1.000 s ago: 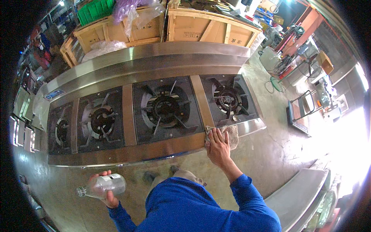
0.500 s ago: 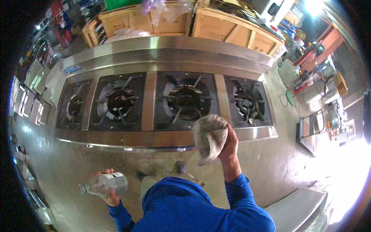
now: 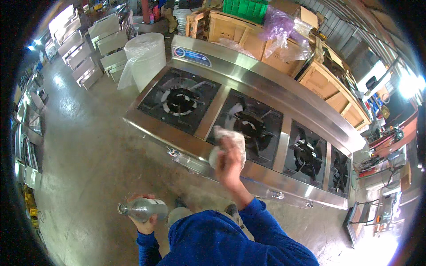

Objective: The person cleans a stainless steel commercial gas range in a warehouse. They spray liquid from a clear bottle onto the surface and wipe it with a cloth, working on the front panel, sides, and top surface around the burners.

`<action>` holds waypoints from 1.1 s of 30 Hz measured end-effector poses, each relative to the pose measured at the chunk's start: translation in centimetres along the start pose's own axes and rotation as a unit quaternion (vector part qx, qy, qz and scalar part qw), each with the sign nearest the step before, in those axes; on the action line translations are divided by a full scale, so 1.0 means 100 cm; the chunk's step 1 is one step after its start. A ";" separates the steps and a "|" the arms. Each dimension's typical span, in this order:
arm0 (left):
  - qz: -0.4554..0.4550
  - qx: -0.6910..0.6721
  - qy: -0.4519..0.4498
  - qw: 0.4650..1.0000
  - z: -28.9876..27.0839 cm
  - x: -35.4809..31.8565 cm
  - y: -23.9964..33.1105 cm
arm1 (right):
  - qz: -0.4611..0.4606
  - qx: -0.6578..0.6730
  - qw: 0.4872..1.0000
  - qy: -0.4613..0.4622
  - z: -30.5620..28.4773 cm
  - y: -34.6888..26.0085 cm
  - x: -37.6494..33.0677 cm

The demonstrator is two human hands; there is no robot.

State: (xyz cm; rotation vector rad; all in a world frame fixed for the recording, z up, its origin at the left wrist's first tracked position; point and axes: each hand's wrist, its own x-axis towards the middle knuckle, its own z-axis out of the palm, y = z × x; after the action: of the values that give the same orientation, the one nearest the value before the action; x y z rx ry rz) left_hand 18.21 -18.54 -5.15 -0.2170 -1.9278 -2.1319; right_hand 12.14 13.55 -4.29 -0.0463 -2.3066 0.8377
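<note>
Holding a pale cloth [image 3: 238, 142] in my right hand [image 3: 229, 162], frame centre, over the front of a four-burner gas range [image 3: 177, 142]; finger spread blurred, can't tell. My left hand [image 3: 145, 225] wraps a clear narrow-necked bottle [image 3: 144, 209], lower left. Cloth: probably light, limp, bunch it. Bottle: probably smooth, slippery if wet; grip the body.

The right hand [image 3: 229, 166] is smeared, its fingers running into the blurred cloth [image 3: 238, 141]; whether that cloth touches the stove [image 3: 174, 139] cannot be told. Together they hide part of the stove's front edge and some of the second burner panel [image 3: 252, 128] from its left end. The bottle [image 3: 143, 210] covers the palm of the left hand [image 3: 145, 226]. The view's upper edge crops the green crate [image 3: 245, 10], its lower edge the blue garment [image 3: 213, 241].
</note>
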 end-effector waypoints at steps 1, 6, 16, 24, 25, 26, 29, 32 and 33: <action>-0.018 -0.001 0.023 1.000 -0.014 0.006 -0.003 | -0.010 -0.097 0.991 -0.095 0.024 -0.006 0.002; -0.022 -0.012 0.021 0.999 -0.069 0.052 -0.016 | -0.042 -0.325 0.931 -0.160 0.097 -0.015 0.030; -0.010 -0.059 -0.008 0.998 -0.103 0.114 -0.027 | 0.088 -0.374 0.912 -0.147 0.113 0.010 0.095; -0.025 -0.003 -0.035 0.999 -0.109 0.187 -0.061 | 0.136 -0.411 0.888 -0.157 0.126 0.090 0.175; -0.019 0.005 -0.049 0.999 -0.109 0.204 -0.064 | 0.135 -0.415 0.886 -0.156 0.129 0.107 0.196; -0.019 0.016 -0.054 0.998 -0.108 0.219 -0.066 | 0.140 -0.413 0.886 -0.158 0.131 0.122 0.215; -0.002 -0.001 -0.085 0.996 -0.098 0.266 -0.073 | 0.146 -0.386 0.892 -0.186 0.131 0.147 0.250; 0.006 -0.030 -0.098 0.995 -0.084 0.305 -0.077 | 0.145 -0.392 0.891 -0.179 0.124 0.136 0.240; 0.019 -0.029 -0.107 0.994 -0.079 0.318 -0.080 | 0.125 -0.415 0.879 -0.196 0.122 0.124 0.226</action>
State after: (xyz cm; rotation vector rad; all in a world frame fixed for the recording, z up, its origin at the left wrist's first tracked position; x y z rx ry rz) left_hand -14.01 -28.54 -4.71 -0.5081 -1.9558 -2.2203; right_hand -15.03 22.18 -5.19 -0.6105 -2.9261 -0.1181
